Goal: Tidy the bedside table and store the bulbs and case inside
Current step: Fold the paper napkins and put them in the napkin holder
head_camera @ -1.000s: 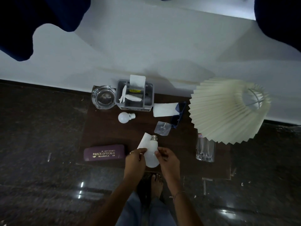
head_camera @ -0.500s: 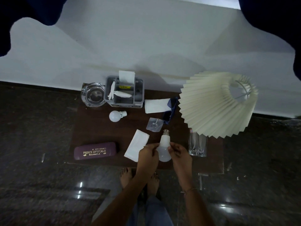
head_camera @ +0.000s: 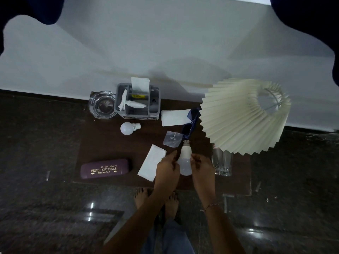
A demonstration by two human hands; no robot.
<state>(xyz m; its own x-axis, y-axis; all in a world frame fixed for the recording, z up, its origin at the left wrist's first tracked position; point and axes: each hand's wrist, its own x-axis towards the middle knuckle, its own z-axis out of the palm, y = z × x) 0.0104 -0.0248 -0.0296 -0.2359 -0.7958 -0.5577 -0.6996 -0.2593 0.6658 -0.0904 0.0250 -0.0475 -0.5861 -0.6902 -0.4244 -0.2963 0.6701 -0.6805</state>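
resting between both hands (head_camera: 185, 167), large bulb (head_camera: 185, 158), cap away.

The lampshade (head_camera: 242, 116) hides the drinking glass's (head_camera: 222, 165) top.

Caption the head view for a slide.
Both hands, left hand and right hand, hold a large bulb over the cluttered bedside table.

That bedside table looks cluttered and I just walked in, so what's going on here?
A person stands at the dark wooden bedside table, holding a large white light bulb between the left hand and right hand, metal cap pointing away. A small round white bulb and a maroon glasses case still lie on the tabletop, not yet stored.
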